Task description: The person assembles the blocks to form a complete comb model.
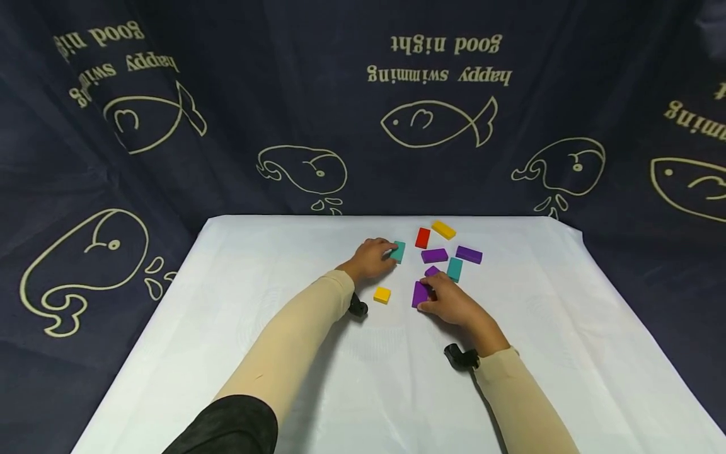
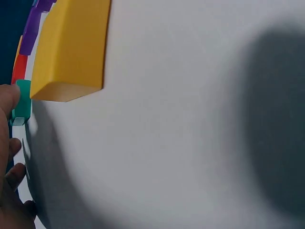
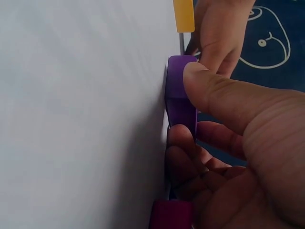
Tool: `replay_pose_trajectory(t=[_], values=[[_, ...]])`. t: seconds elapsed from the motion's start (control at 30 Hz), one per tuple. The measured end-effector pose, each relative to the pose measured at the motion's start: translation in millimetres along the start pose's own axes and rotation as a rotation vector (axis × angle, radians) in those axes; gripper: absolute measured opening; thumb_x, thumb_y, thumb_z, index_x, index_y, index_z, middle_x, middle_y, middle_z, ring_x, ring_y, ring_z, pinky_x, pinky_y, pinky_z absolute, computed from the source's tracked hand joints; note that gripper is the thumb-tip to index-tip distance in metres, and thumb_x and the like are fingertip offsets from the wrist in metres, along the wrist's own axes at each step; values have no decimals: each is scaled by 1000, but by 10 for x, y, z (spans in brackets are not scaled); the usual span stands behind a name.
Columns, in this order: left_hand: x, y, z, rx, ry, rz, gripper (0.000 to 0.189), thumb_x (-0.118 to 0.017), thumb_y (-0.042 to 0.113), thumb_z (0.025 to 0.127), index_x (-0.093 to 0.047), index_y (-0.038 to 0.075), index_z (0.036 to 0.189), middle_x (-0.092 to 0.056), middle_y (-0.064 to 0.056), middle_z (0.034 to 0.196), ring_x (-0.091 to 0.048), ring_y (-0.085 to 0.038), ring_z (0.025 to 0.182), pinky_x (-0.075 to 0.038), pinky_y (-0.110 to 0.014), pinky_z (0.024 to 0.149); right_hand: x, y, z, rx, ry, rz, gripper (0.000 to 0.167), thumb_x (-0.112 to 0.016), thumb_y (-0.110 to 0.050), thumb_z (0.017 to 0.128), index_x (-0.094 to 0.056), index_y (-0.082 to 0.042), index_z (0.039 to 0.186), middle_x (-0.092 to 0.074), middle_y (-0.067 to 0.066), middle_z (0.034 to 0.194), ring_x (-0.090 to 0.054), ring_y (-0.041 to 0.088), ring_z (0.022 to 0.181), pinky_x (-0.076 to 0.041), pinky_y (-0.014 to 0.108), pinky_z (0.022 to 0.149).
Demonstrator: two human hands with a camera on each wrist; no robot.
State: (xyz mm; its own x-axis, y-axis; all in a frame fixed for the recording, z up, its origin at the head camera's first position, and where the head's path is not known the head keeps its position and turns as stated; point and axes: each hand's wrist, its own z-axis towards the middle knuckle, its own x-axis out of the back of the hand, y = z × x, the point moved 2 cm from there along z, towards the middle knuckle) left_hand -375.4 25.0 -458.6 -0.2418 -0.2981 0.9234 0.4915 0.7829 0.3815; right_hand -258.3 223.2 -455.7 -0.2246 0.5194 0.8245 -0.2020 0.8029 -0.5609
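My left hand pinches a teal block by its edges, fingers at the far end and thumb at the near one. In the left wrist view that teal block shows beside a fingertip. My right hand grips a purple block lying flat on the white cloth. The right wrist view has the thumb on one end of this purple block and curled fingers at the other. Just beyond the right fingers lies another purple block, partly hidden. A short yellow block sits between the two hands.
Past the right hand lie a second teal block, two more purple blocks, one nearer and one farther right, a red block and a long yellow block. White cloth covers the table; a dark printed curtain hangs behind.
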Motion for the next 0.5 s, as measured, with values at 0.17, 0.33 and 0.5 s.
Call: replay_pose_trajectory(t=[0.17, 0.33, 0.5], values=[[-7, -56, -15, -13, 24, -43, 45, -58, 34, 99, -56, 17, 141, -47, -4, 150, -40, -26, 138, -27, -37, 117, -13, -6, 2, -16, -3, 3, 60, -77, -22, 88, -53, 1, 138, -54, 17, 121, -53, 28, 103, -47, 50, 100], [-14, -86, -13, -47, 34, -114, 39, -64, 31, 96, -62, 14, 131, -46, -3, 151, -40, -22, 140, -26, -34, 118, -4, -14, -6, -47, -5, 1, 60, -77, -22, 88, -53, 0, 139, -54, 17, 122, -54, 28, 104, -46, 51, 101], [-18, -103, -15, -43, 35, -163, 36, -69, 30, 93, -65, 13, 125, -50, -3, 148, -43, -21, 137, -28, -32, 117, -6, -14, -7, -48, -9, 0, 61, -77, -22, 88, -53, 0, 139, -53, 17, 123, -54, 28, 104, -47, 50, 101]])
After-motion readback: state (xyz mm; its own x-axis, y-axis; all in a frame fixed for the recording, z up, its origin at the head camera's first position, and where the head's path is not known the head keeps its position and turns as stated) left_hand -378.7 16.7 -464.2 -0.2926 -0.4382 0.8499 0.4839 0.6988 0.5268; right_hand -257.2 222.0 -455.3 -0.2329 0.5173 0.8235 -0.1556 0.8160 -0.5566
